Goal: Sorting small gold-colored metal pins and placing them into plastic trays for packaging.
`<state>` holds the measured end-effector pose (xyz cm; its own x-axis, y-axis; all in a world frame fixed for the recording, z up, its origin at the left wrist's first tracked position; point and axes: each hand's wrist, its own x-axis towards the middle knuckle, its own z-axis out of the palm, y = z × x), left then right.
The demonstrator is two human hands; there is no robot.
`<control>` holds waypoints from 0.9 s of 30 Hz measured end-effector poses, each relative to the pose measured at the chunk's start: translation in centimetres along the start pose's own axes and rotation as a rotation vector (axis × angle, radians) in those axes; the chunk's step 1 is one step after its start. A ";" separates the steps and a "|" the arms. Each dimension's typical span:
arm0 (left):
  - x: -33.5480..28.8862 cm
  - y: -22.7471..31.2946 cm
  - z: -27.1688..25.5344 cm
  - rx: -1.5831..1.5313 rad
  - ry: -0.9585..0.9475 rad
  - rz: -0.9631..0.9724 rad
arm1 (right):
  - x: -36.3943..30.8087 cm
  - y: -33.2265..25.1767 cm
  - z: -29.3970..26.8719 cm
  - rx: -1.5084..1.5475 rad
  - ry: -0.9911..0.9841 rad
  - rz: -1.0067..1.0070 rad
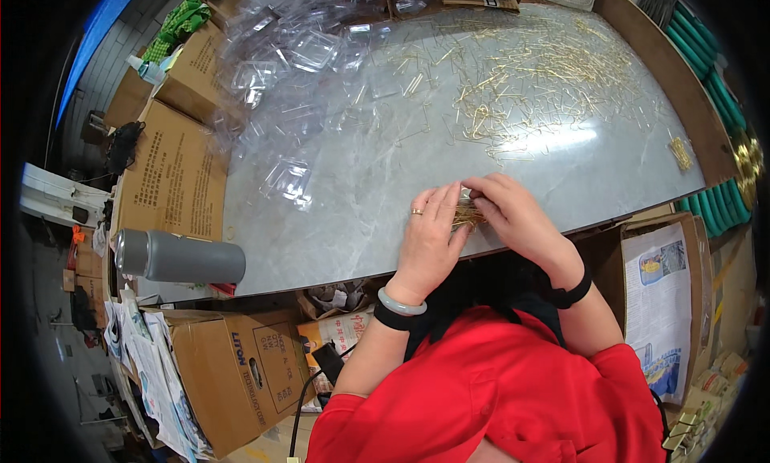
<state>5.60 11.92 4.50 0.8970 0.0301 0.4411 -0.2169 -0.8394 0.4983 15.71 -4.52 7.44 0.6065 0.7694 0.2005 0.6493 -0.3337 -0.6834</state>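
Observation:
Close to the table's near edge, both hands are closed around a small bundle of gold wire hooks (467, 214). My left hand (433, 230) presses on its left side, fingers together and pointing away from me. From the right, my right hand (515, 214) curls over the bundle, thumb and fingertips meeting its top. Part of the bundle is hidden under the fingers. Farther off, a wide scatter of loose gold wire hooks (553, 74) covers the back right of the grey table (361, 222). A small gathered bundle of gold hooks (680, 153) lies at the right edge.
Clear plastic packaging shells (313, 50) are heaped at the back left. A grey bottle (192, 256) lies on its side at the near left, beside cardboard (180, 170). A cardboard strip (666, 70) borders the right side. Open boxes (228, 375) stand below the table edge.

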 end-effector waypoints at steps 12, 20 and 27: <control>0.2 0.3 0.6 -0.020 -0.071 -0.035 | -1.7 0.1 5.4 0.629 0.385 0.068; -0.2 0.0 0.4 -0.030 -0.040 -0.025 | -2.3 0.9 2.9 0.430 0.390 0.063; 0.0 0.3 0.6 -0.052 -0.021 -0.056 | -1.9 -0.6 5.4 1.129 0.302 0.134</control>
<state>5.76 11.33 4.19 0.9159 0.0643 0.3963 -0.1855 -0.8076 0.5597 11.72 -2.83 3.67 0.8218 0.5537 0.1340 -0.1112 0.3867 -0.9155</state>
